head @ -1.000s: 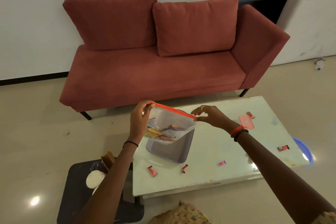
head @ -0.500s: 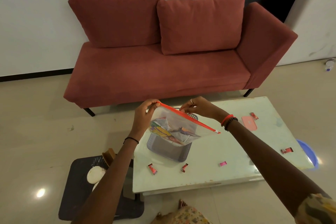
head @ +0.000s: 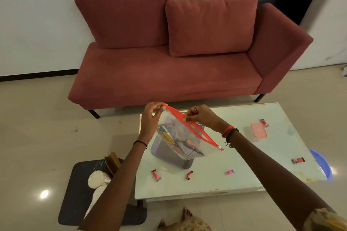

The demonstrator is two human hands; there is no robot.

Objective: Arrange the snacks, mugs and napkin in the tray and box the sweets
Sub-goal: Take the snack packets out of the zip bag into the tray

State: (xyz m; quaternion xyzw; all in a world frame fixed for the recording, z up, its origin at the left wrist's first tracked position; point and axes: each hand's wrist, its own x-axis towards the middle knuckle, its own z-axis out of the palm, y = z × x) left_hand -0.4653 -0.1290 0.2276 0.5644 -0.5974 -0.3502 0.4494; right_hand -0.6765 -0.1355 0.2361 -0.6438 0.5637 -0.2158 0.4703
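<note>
I hold a clear zip bag with an orange-red seal strip, full of colourful snack packets, above a grey perforated tray on the pale table. My left hand pinches the bag's far left corner. My right hand pinches the seal strip near its middle. Several wrapped sweets lie loose: one, another, a pink one, and red ones at the right and far right. A pink lidded box sits at the right.
A red sofa stands behind the table. A dark low stool at the left carries white mugs or dishes and a brown object. A blue basin peeks from under the table's right edge. A bare foot shows below.
My right hand slid left along the seal strip from its right end toward the middle. The bag tilted, its right end dropping lower. The view shifted slightly.
</note>
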